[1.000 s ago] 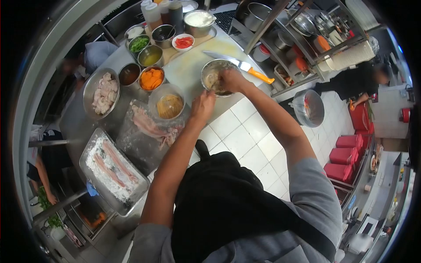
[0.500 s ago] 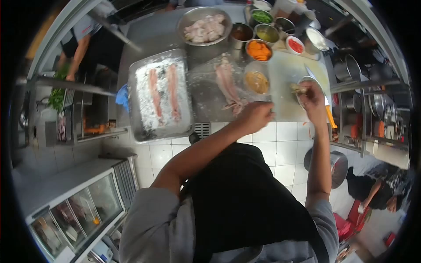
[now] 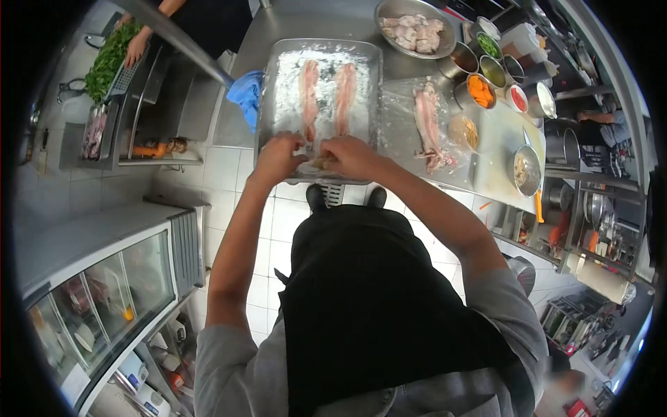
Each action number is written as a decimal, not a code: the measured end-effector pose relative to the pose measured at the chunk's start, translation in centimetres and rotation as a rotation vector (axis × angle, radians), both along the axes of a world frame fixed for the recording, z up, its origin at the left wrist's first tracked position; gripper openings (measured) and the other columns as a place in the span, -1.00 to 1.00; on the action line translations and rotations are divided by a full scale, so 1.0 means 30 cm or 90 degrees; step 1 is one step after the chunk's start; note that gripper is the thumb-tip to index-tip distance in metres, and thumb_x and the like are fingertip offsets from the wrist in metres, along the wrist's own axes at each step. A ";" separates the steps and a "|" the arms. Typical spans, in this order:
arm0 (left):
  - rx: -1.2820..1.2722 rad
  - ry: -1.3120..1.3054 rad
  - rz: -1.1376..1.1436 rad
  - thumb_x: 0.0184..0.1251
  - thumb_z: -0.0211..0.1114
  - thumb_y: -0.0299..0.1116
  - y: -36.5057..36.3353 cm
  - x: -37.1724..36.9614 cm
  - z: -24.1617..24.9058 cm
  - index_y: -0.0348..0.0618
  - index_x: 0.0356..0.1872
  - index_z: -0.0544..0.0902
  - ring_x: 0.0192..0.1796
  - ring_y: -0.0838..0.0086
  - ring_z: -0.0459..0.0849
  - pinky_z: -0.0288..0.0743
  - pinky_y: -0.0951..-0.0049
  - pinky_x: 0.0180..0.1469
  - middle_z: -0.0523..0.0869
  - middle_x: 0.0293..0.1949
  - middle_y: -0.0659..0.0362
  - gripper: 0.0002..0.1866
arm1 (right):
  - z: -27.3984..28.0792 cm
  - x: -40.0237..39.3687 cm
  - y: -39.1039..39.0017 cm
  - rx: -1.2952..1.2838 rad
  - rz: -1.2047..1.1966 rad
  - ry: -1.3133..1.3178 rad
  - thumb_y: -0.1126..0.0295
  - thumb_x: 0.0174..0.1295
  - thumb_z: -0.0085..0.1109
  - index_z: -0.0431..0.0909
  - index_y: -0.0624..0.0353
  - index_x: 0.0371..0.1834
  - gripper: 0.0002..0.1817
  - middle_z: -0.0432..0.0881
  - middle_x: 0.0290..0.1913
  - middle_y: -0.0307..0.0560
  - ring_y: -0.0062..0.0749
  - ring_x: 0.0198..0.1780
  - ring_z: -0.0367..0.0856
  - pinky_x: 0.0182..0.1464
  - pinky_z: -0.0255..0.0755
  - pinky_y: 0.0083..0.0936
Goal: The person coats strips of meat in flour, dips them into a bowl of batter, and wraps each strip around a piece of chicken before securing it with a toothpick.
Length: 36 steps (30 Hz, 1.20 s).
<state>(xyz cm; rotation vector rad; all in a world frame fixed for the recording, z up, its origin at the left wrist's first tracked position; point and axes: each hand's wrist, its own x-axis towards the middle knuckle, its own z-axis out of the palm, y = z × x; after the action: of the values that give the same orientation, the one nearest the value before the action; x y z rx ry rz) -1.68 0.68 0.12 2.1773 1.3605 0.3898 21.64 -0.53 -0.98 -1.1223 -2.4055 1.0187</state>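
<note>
Both hands are at the near end of a metal tray [image 3: 376, 76] spread with white powder. Two long pink meat strips [image 3: 310, 97] lie lengthwise in it, side by side. My left hand [image 3: 279, 158] has curled fingers at the near left, by the left strip's lower end; what they grip is hidden. My right hand [image 3: 353, 156] has fingers closed around a small pale lump of food [image 3: 318, 165] by the tray's near rim. Further right are more pink meat strips [image 3: 428, 121] on clear plastic film, and a metal bowl [image 3: 526, 171] of pale pieces on a cutting board [image 3: 495, 163].
A knife with an orange handle [image 3: 539, 207] lies beside the bowl. Behind are a large bowl of pale meat [image 3: 417, 33], a container of orange pieces [image 3: 480, 91] and several other containers. A blue cloth [image 3: 246, 94] is left of the tray. Another person's hand [image 3: 137, 47] touches leafy greens [image 3: 111, 62].
Both hands have moved left to the tray; my right hand has left the small bowl on the cutting board. The view has shifted, so the table appears further right.
</note>
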 end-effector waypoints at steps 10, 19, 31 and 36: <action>0.039 0.035 -0.119 0.07 0.40 -0.34 0.060 0.035 -0.092 -0.16 -0.31 0.66 -0.13 0.03 0.63 0.46 0.04 -0.01 0.66 -0.31 0.01 -0.81 | -0.016 0.031 -0.011 0.113 0.061 -0.106 0.35 0.12 0.26 0.61 0.12 -0.21 -0.81 0.53 -0.14 -0.01 -0.04 0.02 0.57 0.02 0.48 -0.16; 0.021 -0.008 -0.131 0.12 0.33 -0.34 0.066 0.017 -0.101 -0.16 -0.32 0.67 -0.08 0.07 0.63 0.40 0.04 0.06 0.66 -0.27 0.01 -0.85 | 0.074 0.034 0.010 -0.006 0.065 -0.299 0.37 0.02 0.27 0.63 0.18 -0.26 -0.79 0.63 -0.26 0.08 0.01 -0.11 0.65 -0.08 0.52 -0.09; 0.053 -0.032 -0.137 0.15 0.32 -0.38 0.067 0.013 -0.104 -0.22 -0.33 0.66 -0.18 0.01 0.64 0.43 0.03 -0.04 0.66 -0.34 -0.03 -0.86 | 0.013 0.053 -0.066 0.122 0.006 -0.282 0.42 0.06 0.25 0.54 0.16 -0.08 -0.68 0.61 -0.24 0.07 0.11 -0.14 0.65 -0.14 0.55 -0.03; 0.022 0.007 -0.145 0.17 0.32 -0.38 0.045 0.001 -0.089 -0.24 -0.34 0.66 -0.16 0.01 0.64 0.43 0.02 -0.04 0.67 -0.33 -0.03 -0.86 | 0.042 0.025 -0.060 0.065 -0.092 -0.267 0.40 0.05 0.30 0.53 0.15 -0.10 -0.68 0.61 -0.23 0.04 0.09 -0.15 0.65 -0.10 0.56 -0.08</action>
<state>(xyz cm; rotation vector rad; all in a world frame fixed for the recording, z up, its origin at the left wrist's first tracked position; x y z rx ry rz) -1.64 2.03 -2.54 2.3348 1.1030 0.3165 22.40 -2.32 0.28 -1.5745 -2.5992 0.6556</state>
